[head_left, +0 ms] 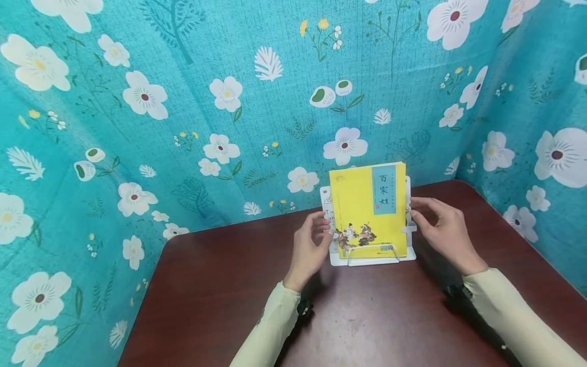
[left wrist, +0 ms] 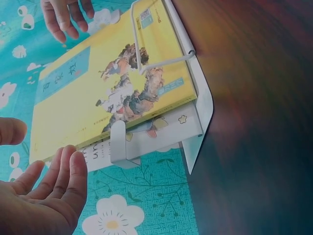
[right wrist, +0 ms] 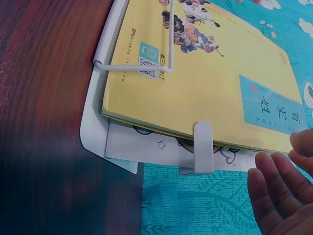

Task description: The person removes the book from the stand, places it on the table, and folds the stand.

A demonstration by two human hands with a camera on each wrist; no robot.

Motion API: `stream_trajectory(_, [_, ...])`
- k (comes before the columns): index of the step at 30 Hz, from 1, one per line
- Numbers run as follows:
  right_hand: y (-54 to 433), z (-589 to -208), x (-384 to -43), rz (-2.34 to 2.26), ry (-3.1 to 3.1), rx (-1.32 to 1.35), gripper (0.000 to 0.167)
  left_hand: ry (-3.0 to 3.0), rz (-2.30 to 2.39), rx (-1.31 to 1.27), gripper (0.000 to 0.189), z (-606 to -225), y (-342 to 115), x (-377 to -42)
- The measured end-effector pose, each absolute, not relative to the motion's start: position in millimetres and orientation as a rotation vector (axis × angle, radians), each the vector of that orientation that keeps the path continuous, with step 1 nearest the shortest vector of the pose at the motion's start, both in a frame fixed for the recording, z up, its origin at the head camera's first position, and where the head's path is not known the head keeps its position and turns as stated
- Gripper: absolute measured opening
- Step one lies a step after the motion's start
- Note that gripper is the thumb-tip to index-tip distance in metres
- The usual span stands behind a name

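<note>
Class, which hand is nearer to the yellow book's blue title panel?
Right. The right hand is beside the edge nearest the panel; the left hand is beside the opposite edge of the book.

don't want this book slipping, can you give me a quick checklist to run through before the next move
1. Book leaning on the stand, cover outward: ok
2. Wire across the book's lower front: ok
3. Stand's base on the table: ok
4. Clips at the sides pressing firmly on the book: cannot tell
5. Left hand and right hand clear of the stand's edges: cannot tell, both very near
</note>
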State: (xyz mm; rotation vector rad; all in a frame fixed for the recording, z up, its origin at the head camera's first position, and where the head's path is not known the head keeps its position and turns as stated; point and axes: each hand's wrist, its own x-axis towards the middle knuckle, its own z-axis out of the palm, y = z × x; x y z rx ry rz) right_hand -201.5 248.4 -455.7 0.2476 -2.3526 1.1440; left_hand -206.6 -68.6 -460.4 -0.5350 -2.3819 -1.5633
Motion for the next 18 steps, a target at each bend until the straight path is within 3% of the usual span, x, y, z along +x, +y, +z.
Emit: stream_trajectory(18, [249,-462,-212,1.152,-2.418,0.195,0.041,-2.443,-1.483,-0.463,0.045,-465,-65,-222])
